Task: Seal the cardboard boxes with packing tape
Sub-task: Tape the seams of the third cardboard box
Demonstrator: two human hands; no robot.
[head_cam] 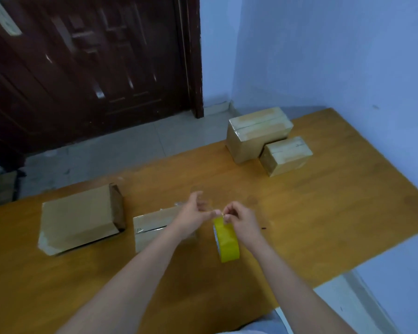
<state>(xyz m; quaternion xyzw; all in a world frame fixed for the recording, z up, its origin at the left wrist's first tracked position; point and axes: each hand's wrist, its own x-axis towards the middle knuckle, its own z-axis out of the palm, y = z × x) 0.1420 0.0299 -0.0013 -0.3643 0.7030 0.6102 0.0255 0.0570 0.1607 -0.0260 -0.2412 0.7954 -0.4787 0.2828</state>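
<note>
Packing tape roll (pixel 226 242), yellow, stands on edge above the wooden table (pixel 323 213), just right of a small cardboard box (pixel 152 227) with an open seam. The right hand (pixel 241 220) pinches the top of the roll with curled fingers; the left hand (pixel 194 214) has thumb and forefinger meeting it there, though blur hides whether they grip the tape end. A larger box (pixel 79 219) lies left, two taped boxes (pixel 258 133) sit far right
</note>
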